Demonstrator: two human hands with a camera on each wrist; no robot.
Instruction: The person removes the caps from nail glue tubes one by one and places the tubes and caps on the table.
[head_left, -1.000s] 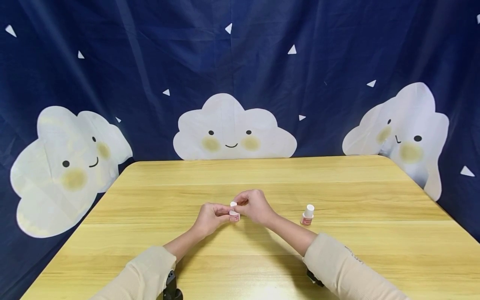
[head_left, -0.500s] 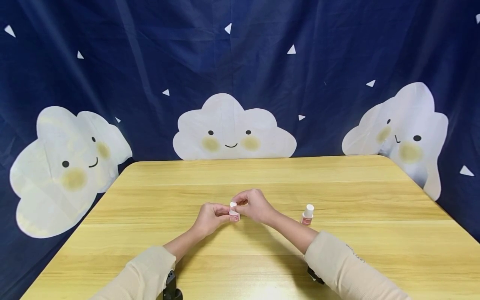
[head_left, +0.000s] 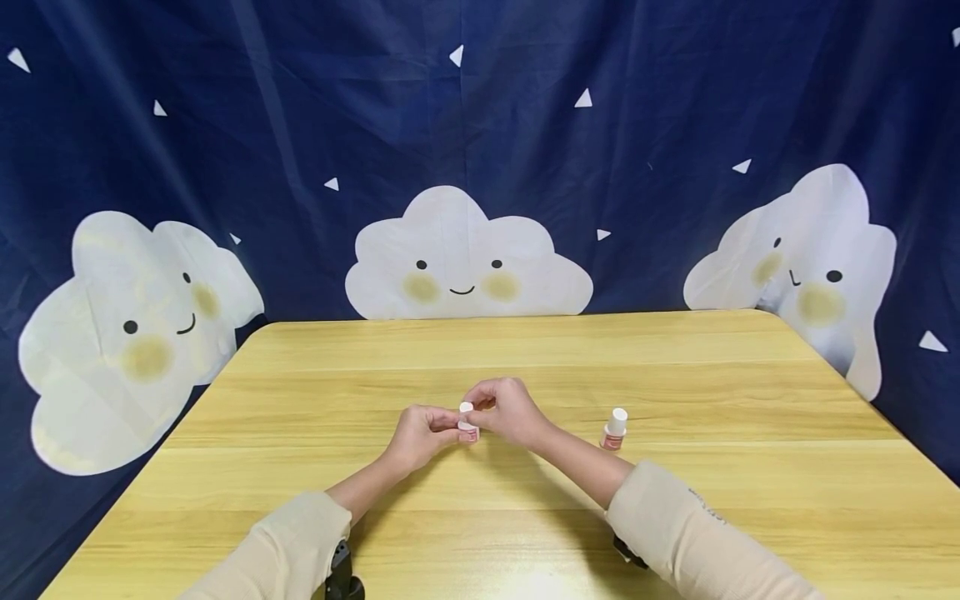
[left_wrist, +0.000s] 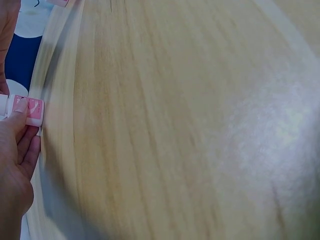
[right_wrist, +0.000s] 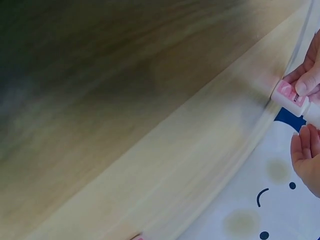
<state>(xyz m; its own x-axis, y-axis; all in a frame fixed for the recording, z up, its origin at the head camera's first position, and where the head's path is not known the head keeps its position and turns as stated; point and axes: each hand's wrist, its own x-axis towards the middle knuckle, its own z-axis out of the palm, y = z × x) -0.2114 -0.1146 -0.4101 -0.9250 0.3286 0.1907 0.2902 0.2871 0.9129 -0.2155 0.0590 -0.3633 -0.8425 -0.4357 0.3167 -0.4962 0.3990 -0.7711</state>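
Note:
Near the table's middle in the head view, a small white bottle with a pink label (head_left: 468, 433) stands upright. My left hand (head_left: 420, 437) grips its body between thumb and fingers, and the left wrist view shows the thumb across the label (left_wrist: 35, 109). At the top, my right hand (head_left: 510, 412) pinches the white cap (head_left: 467, 407) between thumb and fingers. Part of the cap is hidden behind those fingers. A second bottle of the same kind (head_left: 614, 432), white cap on, stands upright to the right, just beyond my right forearm.
The light wooden table (head_left: 337, 350) has rounded far corners. A dark blue curtain (head_left: 480, 125) with smiling clouds hangs behind it. Small pink pieces of an object show at the edges of both wrist views, too cropped to identify surely.
The right thumb and fingers have shifted slightly on the cap, and more of the bottle's white upper part shows. The left hand keeps its hold; the second bottle stays where it was.

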